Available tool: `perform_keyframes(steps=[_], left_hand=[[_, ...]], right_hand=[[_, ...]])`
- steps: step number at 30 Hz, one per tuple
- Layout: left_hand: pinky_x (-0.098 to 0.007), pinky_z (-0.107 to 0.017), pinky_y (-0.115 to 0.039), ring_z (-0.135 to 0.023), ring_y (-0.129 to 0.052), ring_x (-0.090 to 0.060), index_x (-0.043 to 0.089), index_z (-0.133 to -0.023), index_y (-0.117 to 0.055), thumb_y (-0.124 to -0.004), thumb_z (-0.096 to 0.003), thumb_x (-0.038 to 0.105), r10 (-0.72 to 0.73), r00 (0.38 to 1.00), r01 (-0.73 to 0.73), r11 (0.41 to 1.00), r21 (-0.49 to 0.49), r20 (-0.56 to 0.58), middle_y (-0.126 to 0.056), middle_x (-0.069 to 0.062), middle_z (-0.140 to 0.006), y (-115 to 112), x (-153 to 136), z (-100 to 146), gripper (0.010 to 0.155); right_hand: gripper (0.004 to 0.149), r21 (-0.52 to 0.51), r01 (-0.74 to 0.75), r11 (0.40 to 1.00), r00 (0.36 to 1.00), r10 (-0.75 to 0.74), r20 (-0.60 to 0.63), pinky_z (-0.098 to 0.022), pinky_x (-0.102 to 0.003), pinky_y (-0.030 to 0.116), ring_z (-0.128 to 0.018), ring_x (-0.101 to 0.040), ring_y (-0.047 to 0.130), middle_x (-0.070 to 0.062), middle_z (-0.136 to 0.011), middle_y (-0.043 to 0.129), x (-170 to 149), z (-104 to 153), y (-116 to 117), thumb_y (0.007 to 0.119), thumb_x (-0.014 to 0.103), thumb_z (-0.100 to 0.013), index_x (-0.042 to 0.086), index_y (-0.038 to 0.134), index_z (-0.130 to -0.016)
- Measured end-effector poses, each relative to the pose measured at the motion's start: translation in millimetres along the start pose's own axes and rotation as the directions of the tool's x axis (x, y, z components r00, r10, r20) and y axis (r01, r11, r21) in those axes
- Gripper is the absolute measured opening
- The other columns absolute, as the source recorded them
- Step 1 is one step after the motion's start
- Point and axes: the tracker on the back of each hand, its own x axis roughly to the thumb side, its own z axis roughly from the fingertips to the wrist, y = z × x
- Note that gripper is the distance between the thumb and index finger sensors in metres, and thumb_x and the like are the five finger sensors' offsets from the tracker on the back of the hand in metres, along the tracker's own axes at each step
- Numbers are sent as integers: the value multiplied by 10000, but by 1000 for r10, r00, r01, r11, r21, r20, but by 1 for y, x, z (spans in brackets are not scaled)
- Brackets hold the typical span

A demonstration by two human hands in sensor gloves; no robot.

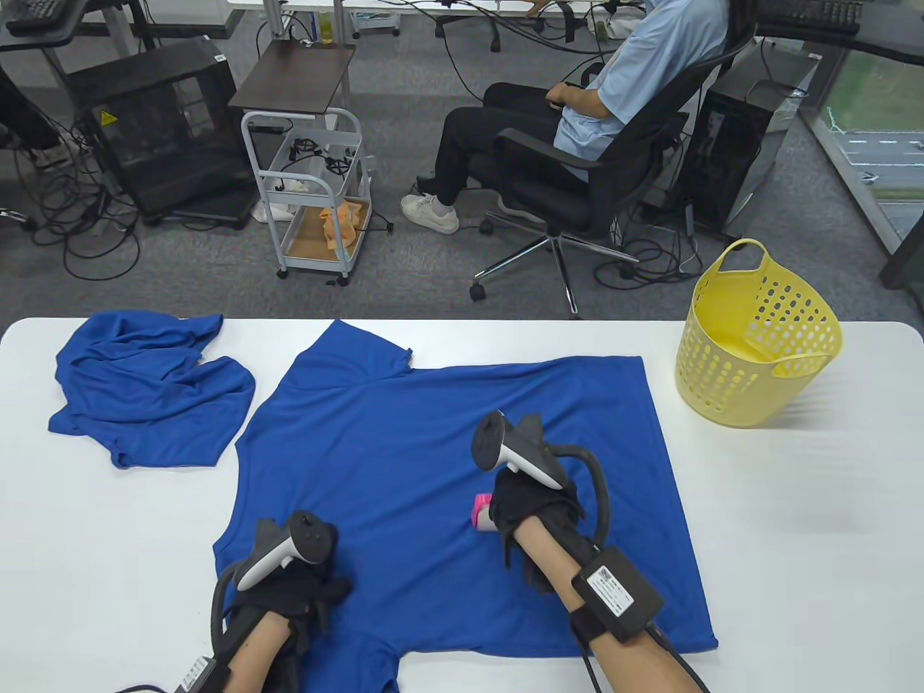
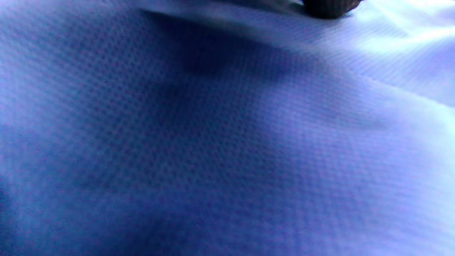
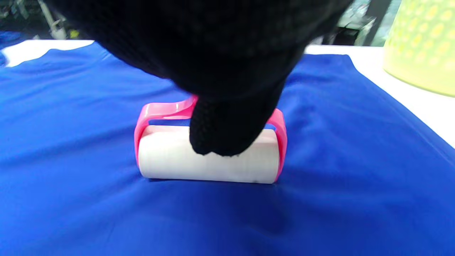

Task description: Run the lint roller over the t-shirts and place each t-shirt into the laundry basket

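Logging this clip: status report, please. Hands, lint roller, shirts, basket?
Right hand grips lint roller, roll down on spread shirt. Left hand rests on shirt's near edge. Second shirt crumpled at left. Basket holds no shirt; nothing in the way.

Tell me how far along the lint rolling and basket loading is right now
Nothing looks finished: what shows of the inside of the yellow laundry basket holds no shirt. In hand: the right hand holds the pink lint roller on the spread blue t-shirt, while the left hand rests on its lower edge. Left: basket this shirt, then roll and basket the crumpled blue t-shirt.
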Motion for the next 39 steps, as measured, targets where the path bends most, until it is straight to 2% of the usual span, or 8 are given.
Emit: perform_keyframes(steps=[10,13,16,22,27,32,36,39], left_hand=[[-761,-664,-115,-999,169,-475,416,-1034,78,-499,-525,618,0,1000,0,1000,3,1,191,10,-1079,0,0,0,795],[-765,-661,-116,-994,170,-483,409,-1032,87,-491,-525,618,-8,1000,8,1000,2,3,196,2,-1077,-1,0,0,797],[-765,-656,-109,-988,177,-485,407,-1031,84,-486,-526,619,-7,1000,7,1000,2,9,202,0,-1072,-1,-1,-1,790],[-766,-655,-106,-985,182,-486,406,-1029,87,-487,-526,617,-4,1000,4,1000,-3,9,206,-1,-1070,-2,1,-1,792],[-768,-656,-113,-986,175,-491,404,-1029,88,-486,-527,618,-12,1000,12,1000,-7,7,204,-6,-1071,-1,1,-1,792],[-766,-658,-112,-989,174,-487,405,-1031,83,-489,-526,618,-8,1000,8,1000,-2,6,201,-3,-1073,-2,1,-2,792],[-764,-659,-110,-990,176,-483,408,-1031,83,-490,-526,619,-4,1000,4,1000,-1,4,201,2,-1073,-2,1,-2,792],[-763,-658,-107,-989,178,-483,409,-1031,84,-490,-526,619,-1,1000,1,1000,-1,5,203,1,-1073,-1,1,-1,793]], right_hand=[[492,-151,230,961,958,-251,-137,-301,-248,957,-647,-264,1002,-210,-1067,657,-5,-121,-8,718,279,-558,223,572,-1023],[638,6,261,965,952,-256,-171,-518,-328,889,-837,-284,853,-169,-1156,405,-6,-142,-2,670,255,-573,231,280,-1077],[694,-53,308,950,938,-312,-148,-558,-357,869,-842,-282,837,-153,-1149,398,-14,-153,-2,674,239,-561,211,193,-1061],[572,-297,347,890,937,-346,56,-391,-279,915,-691,-276,945,-221,-1072,620,-31,-98,-30,729,243,-529,200,486,-1044],[516,-94,180,979,983,-174,66,-116,-115,936,-395,-180,1095,-236,-895,913,-30,-9,-47,784,327,-543,165,655,-1015],[466,159,7,987,994,-24,107,-55,-95,941,-311,-188,1123,-266,-808,984,-8,57,-20,786,313,-545,132,749,-973],[494,207,-52,977,990,23,140,-53,-92,940,-296,-188,1123,-261,-795,994,8,70,9,791,314,-542,108,722,-986],[514,99,-104,990,990,94,103,-55,-58,920,-306,-145,1106,-229,-814,976,20,61,12,770,329,-549,102,683,-1002]])
